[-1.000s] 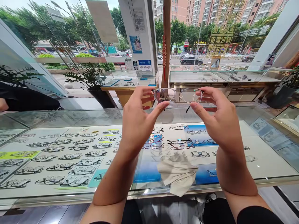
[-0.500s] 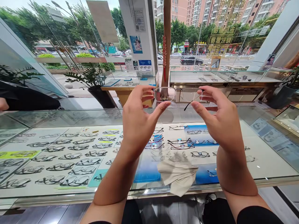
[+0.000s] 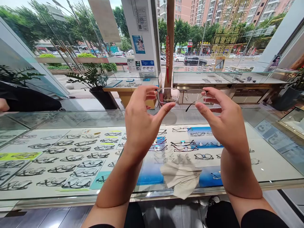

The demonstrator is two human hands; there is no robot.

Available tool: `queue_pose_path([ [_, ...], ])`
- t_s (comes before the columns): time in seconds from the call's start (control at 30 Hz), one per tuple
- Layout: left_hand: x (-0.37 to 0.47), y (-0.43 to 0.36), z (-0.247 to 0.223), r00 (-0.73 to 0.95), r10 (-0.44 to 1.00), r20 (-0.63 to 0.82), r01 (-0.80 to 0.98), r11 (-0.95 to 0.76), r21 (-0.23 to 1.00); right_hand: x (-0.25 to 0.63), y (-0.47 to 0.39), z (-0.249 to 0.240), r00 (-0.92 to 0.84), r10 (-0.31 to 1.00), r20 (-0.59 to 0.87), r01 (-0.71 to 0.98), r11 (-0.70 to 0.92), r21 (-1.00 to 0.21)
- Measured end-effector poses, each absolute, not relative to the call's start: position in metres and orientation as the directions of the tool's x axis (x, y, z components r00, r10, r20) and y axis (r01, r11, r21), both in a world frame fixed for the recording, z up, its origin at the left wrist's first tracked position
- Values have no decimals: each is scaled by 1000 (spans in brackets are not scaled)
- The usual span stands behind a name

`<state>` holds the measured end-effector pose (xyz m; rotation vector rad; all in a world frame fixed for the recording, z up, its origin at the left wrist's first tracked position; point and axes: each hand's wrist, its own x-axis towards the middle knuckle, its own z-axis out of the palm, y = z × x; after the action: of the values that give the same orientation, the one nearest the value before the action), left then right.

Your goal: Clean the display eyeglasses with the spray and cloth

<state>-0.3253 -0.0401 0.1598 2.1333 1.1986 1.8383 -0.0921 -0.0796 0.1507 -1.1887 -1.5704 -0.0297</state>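
Observation:
A pair of eyeglasses (image 3: 182, 91) with a thin metal frame is held up above the glass counter, its lenses facing me. Printed lettering shows on the left lens. My left hand (image 3: 144, 117) grips the frame's left outer edge with the fingers behind, thumb stretched below the lens. On the other side, my right hand (image 3: 223, 118) has hold of the right outer edge in the same way. One dark temple tip hangs below the right lens. A beige cleaning cloth (image 3: 181, 179) lies crumpled on the counter between my forearms.
Rows of eyeglasses fill the glass display counter (image 3: 59, 198) under my arms. Beyond it stand a second display case (image 3: 201, 77), a wooden post (image 3: 170, 41) and a potted plant (image 3: 104, 98). At the far left, part of another person in dark clothing (image 3: 28, 96) shows.
The eyeglasses have shifted very slightly to the right, and the hanging temple tip a little to the left. Both hands keep their hold.

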Motion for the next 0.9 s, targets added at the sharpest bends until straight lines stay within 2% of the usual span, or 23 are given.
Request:
queue_pose_path([
  [0.67,-338,-26,160,48,661,749,386,-704,596,-95,-85,153,113,577,809,697,534,-478],
  [0.9,-341,-26,164,59,707,705,303,-686,662,-98,-90,155,101,557,824,671,573,-470],
])
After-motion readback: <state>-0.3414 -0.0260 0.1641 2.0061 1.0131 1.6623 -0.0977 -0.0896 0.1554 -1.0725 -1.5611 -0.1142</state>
